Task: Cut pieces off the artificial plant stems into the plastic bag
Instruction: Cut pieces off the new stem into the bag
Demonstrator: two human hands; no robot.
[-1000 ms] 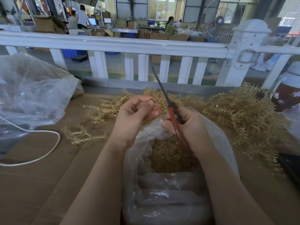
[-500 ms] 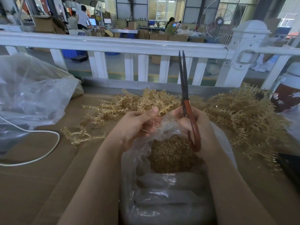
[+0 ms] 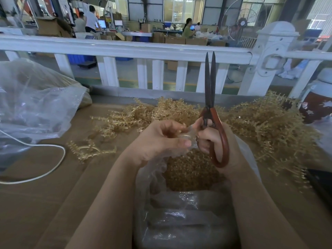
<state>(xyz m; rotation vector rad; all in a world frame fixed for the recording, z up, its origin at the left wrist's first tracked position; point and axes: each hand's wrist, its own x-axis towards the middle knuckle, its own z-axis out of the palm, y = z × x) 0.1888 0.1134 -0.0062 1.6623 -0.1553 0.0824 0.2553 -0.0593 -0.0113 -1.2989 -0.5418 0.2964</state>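
Observation:
A clear plastic bag point(image 3: 179, 218) stands open in front of me, holding several small golden cut pieces point(image 3: 190, 173). My right hand point(image 3: 213, 139) grips red-handled scissors point(image 3: 212, 112); the blades point straight up and are nearly together. My left hand point(image 3: 159, 141) pinches the rim of the bag along with a small golden bit, right beside the right hand's fingers. A big heap of golden artificial plant stems point(image 3: 260, 126) lies behind and to the right of the bag.
A brown cardboard-covered table point(image 3: 45, 203) carries a second clear bag point(image 3: 36, 105) at the left, a white cable point(image 3: 53, 169) and loose stems point(image 3: 89, 151). A white railing point(image 3: 125, 49) runs along the far edge. A dark red patterned container point(image 3: 318, 106) stands far right.
The scissors stayed upright after swinging up from a left-leaning tilt. The stem piece held above the bag half a second ago is gone from my left hand, whose fingers now pinch the bag rim.

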